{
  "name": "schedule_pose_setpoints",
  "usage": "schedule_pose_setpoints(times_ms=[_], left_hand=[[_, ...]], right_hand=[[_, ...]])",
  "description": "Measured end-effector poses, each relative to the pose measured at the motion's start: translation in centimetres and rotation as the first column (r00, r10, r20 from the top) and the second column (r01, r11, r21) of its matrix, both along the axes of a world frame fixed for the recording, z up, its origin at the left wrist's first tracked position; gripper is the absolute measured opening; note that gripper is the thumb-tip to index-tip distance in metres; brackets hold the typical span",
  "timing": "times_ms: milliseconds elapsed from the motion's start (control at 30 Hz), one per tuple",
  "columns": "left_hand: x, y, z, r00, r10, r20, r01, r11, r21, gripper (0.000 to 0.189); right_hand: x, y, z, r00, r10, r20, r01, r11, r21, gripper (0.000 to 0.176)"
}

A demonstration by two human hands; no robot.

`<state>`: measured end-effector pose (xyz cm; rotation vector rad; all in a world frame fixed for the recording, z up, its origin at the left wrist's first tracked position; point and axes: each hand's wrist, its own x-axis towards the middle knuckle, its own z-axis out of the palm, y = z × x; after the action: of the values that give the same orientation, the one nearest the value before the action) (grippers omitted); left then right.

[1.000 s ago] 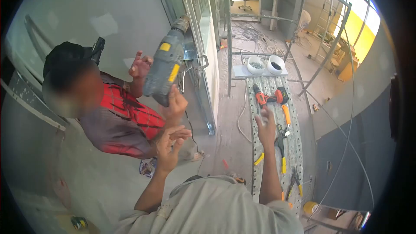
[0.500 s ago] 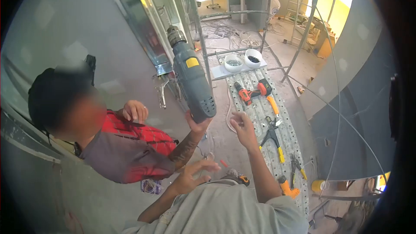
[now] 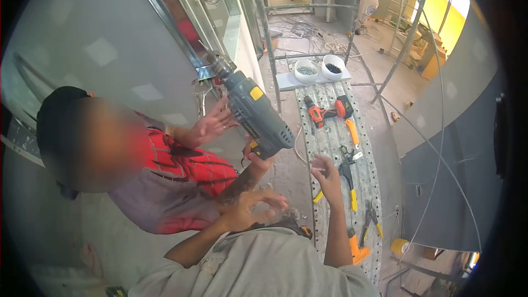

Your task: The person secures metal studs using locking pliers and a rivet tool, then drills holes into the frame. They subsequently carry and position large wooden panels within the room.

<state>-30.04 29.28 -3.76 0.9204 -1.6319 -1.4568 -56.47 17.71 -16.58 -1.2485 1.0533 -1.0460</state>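
A large grey power drill [image 3: 260,114] with a yellow patch is held up by a co-worker's hand [image 3: 258,162] at its handle. The co-worker's other hand [image 3: 209,125] is spread beside the drill's body. Below the drill, my left hand [image 3: 254,209] reaches out near that person's forearm, fingers extended and holding nothing. My right hand [image 3: 328,177] is raised over the edge of the metal plank [image 3: 324,201], loosely bent, with thumb and fingers apart and nothing visible between them. Beside it on the plank lies a black hand tool with yellow grips [image 3: 347,173].
An orange cordless drill [image 3: 319,114], an orange-handled knife [image 3: 352,133], yellow-handled pliers [image 3: 374,221] and an orange tool [image 3: 358,251] lie along the plank. White bowls of silver screws [image 3: 306,71] and black screws [image 3: 333,69] stand at its far end. Scaffold bars [image 3: 313,6] rise behind.
The co-worker's free hand has come up beside the drill, which now tilts more to the left. The view has shifted; my hands stay similarly posed, both empty.
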Motion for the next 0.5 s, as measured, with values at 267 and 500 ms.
schedule_pose_setpoints(times_ms=[267,500], left_hand=[[2.6,-4.7,5.1,0.542,0.82,-0.184,-0.793,0.426,-0.435,0.041],[8.5,-9.5,7.8,0.385,0.817,0.43,-0.496,0.576,-0.65,0.053]], right_hand=[[13.0,0.1,11.5,0.903,0.421,0.081,-0.337,0.815,-0.472,0.103],[19.2,2.0,12.7,0.823,0.163,0.544,-0.111,0.986,-0.127,0.068]])
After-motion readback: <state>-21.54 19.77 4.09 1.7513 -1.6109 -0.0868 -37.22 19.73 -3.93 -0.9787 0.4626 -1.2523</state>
